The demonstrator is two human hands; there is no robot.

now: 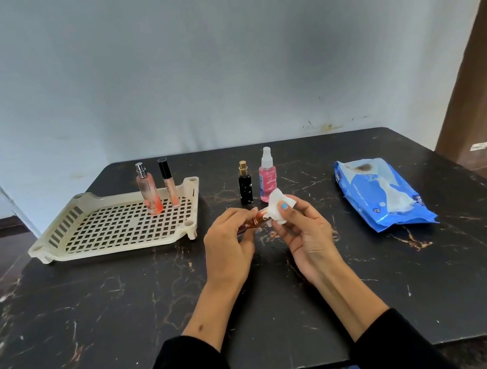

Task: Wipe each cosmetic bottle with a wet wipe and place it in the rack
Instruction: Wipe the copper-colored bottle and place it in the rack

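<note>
On the far left of the dark marbled bench (98,312) I saw the cream perforated rack (112,229), with a tall pink-orange perfume bottle (149,193) and a slim black-capped tube (168,183) standing upright side by side at its far right corner. Near the middle, my left hand (228,242) had its fingers curled round a small copper-brown bottle (252,223), held roughly level above the bench. My right hand (301,235) pinched a white wet wipe (279,207) between thumb and fingers, pressing it against the bottle's right end. Just beyond the hands stood a black bottle with a gold cap (245,185) and, close on its right, a pink spray bottle (268,178), both upright on the bench outside the rack. Far to the right lay the blue wet-wipe pack (383,194), a white sheet showing at its opening.
</note>
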